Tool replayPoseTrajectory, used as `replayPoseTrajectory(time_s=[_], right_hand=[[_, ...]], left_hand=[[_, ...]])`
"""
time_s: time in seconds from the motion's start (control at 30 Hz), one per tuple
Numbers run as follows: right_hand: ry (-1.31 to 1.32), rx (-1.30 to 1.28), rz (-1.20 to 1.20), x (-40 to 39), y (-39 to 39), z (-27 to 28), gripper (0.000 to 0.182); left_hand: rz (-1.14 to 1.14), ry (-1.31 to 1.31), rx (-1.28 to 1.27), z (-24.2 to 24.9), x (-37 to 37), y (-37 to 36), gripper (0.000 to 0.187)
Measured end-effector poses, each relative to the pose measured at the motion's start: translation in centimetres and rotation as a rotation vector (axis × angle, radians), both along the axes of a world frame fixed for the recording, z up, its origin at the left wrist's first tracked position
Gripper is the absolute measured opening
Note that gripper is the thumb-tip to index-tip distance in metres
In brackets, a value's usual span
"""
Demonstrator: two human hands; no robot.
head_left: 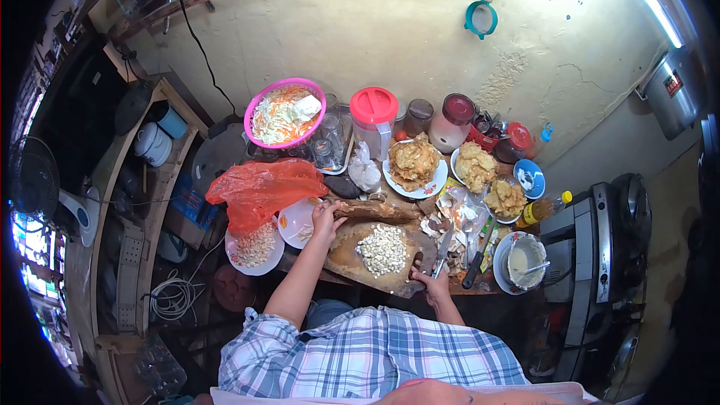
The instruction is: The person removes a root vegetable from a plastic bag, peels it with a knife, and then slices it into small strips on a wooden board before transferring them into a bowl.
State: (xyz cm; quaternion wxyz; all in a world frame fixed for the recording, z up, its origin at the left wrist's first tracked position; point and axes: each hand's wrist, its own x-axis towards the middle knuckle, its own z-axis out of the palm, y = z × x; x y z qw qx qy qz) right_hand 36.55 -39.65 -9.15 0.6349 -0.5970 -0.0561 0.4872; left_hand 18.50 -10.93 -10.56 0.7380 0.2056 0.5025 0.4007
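My left hand (325, 222) is closed round the left end of a long brown cassava root (382, 212), which lies across the far edge of the wooden cutting board (341, 255). A heap of small white diced pieces (382, 250) sits in the middle of the board. My right hand (430, 285) is at the board's right end, its fingers wrapped round a knife (444, 249) whose blade points away from me. Just right of that hand lies a second knife with a black handle (473, 271).
Left of the board are a bowl of diced pieces (238, 259), a white plate (288, 234) and a red plastic bag (262, 184). Plates of fritters (414, 162), a jug (373, 131) and a pink basin (255, 131) stand behind. A batter pot (517, 276) stands right, beyond peelings.
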Motion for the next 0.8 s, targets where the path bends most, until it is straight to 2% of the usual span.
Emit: replayPoseTrajectory(time_s=[0.07,0.13,0.17,0.23,0.4,0.47,0.57,0.6,0.73,0.8], right_hand=[[0.067,0.031,0.008,-0.1,-0.1,0.6,0.059],[0.269,0.091,0.075,0.1,-0.1,0.8,0.055],[0.268,0.092,0.077,0.3,-0.3,0.3,0.055],[0.427,0.155,0.168,1.0,-1.4,-1.6,0.053],[0.456,0.176,0.155,2.2,-3.9,-2.1,0.036],[0.477,0.184,0.172,2.7,-4.4,-1.2,0.035],[0.481,0.141,0.169,2.8,-5.3,-1.0,0.032],[0.521,0.132,0.163,2.9,-5.5,-1.4,0.032],[0.578,0.130,0.163,3.2,-5.9,-2.1,0.033],[0.566,0.149,0.183,3.0,-5.8,-1.4,0.032]], left_hand=[[-0.012,0.003,0.009,-0.5,0.2,0.1,0.053],[-0.034,0.010,-0.004,-0.1,0.7,0.3,0.052],[-0.032,0.009,-0.002,0.1,1.0,0.4,0.052],[-0.039,0.101,0.003,0.5,1.5,0.4,0.028],[-0.108,0.111,0.013,-0.2,1.9,0.7,0.022],[-0.108,0.126,0.000,-0.3,2.6,0.5,0.021],[-0.129,0.137,-0.015,-1.2,3.6,0.1,0.043],[-0.232,0.132,0.003,-1.1,3.6,0.1,0.047],[-0.190,0.280,-0.067,-0.5,4.7,0.6,0.059],[-0.193,0.241,-0.144,-0.5,4.8,0.9,0.084]])
